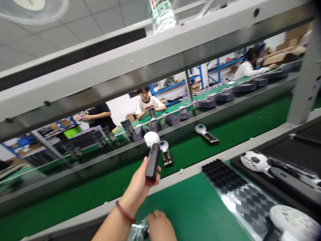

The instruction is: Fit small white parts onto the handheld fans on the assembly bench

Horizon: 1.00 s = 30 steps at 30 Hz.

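**A:** What is the biggest thing here?

**B:** The green conveyor belt. It runs across the middle. A grey metal frame hangs over it. Nearer is the green table.

**A:** What lies on the belt?

**B:** Two small fans, each with its back open. One open fan is just past the left hand. The other open fan lies further right.

**A:** And on the table?

**B:** A shiny sheet of round black pads, and a black tray with a fan like a football in it. The tray is cut off at the edge.

**A:** What do the hands do?

**B:** The left hand is closed around the black handle of a handheld fan, held up over the near edge of the belt, white head on top. The right hand is low at the bottom edge, on something shiny and blurry. I cannot tell if it grips it.

**A:** Any words to read?

**B:** A bottle up top has a green label, too blurry to read. Other people sit behind the belt.
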Each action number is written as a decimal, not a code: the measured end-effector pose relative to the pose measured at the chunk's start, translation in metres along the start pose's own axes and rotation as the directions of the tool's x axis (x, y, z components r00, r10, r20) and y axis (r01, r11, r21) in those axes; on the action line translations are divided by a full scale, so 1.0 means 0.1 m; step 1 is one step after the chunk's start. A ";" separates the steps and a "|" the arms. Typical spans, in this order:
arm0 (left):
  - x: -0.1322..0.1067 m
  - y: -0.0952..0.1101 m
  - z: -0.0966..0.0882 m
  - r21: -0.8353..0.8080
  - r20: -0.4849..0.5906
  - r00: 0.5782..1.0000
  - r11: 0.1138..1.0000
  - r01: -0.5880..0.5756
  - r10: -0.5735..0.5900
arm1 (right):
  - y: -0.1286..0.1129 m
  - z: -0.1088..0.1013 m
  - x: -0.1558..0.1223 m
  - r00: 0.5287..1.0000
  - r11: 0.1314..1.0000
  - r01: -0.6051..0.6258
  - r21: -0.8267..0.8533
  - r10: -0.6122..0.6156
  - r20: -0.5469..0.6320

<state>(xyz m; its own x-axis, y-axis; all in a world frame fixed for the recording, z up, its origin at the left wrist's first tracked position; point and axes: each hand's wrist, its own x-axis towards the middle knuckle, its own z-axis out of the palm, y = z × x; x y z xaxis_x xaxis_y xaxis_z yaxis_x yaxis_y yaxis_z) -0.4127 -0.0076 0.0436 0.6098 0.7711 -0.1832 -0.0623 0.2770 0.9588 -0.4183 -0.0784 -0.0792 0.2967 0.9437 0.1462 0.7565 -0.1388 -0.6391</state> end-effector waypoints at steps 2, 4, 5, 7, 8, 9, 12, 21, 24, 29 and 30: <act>-0.41 -0.02 -0.29 -0.055 -0.119 0.993 0.998 -0.016 0.009 | -0.01 0.00 -0.02 0.999 1.000 -0.022 0.019 0.021 0.047; -0.74 -0.14 -0.50 -0.128 -0.249 0.968 0.992 0.001 -0.033 | 0.01 -0.05 -0.05 0.998 0.996 0.014 0.088 -0.020 0.058; -0.87 -0.23 -0.57 -0.151 -0.303 0.950 0.988 0.035 -0.080 | 0.02 -0.09 -0.08 0.997 0.990 0.035 0.137 -0.044 0.058; -1.05 -0.44 -0.66 -0.148 -0.358 0.917 0.980 0.131 -0.176 | 0.08 -0.20 -0.12 0.996 0.967 0.056 0.248 -0.070 0.051; -1.11 -0.55 -0.68 -0.123 -0.359 0.909 0.977 0.177 -0.210 | 0.11 -0.25 -0.15 0.997 0.952 0.052 0.303 -0.068 0.042; -1.14 -0.66 -0.70 -0.087 -0.346 0.911 0.975 0.206 -0.224 | 0.14 -0.32 -0.17 0.998 0.935 0.036 0.352 -0.051 0.032; -1.14 -0.95 -0.71 -0.013 -0.283 0.938 0.979 0.204 -0.200 | 0.21 -0.51 -0.26 0.999 0.883 -0.044 0.468 0.026 0.045; -1.12 -1.23 -0.65 0.444 -0.272 0.962 0.891 0.093 0.035 | 0.05 -0.75 -0.41 0.987 0.857 -0.143 0.496 0.083 0.141; -1.18 -1.12 -0.54 0.502 -0.290 0.956 0.842 0.199 -0.053 | 0.00 -0.68 -0.43 0.989 0.870 -0.089 0.485 0.018 0.148; -1.21 -1.00 -0.40 0.556 -0.375 0.924 0.779 0.291 -0.077 | -0.04 -0.62 -0.50 0.984 0.912 -0.099 0.399 0.029 0.178; -1.21 -1.00 -0.40 0.559 -0.373 0.925 0.777 0.288 -0.074 | -0.05 -0.61 -0.51 0.984 0.923 -0.094 0.373 0.030 0.174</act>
<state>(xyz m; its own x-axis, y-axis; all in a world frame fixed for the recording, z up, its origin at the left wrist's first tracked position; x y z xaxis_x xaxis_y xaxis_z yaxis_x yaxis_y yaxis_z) -0.5121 -0.1055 -0.0385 0.2737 0.9067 -0.3209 0.5688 0.1165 0.8142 -0.4014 -0.1438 -0.0371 0.2135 0.9769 -0.0068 0.4526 -0.1051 -0.8855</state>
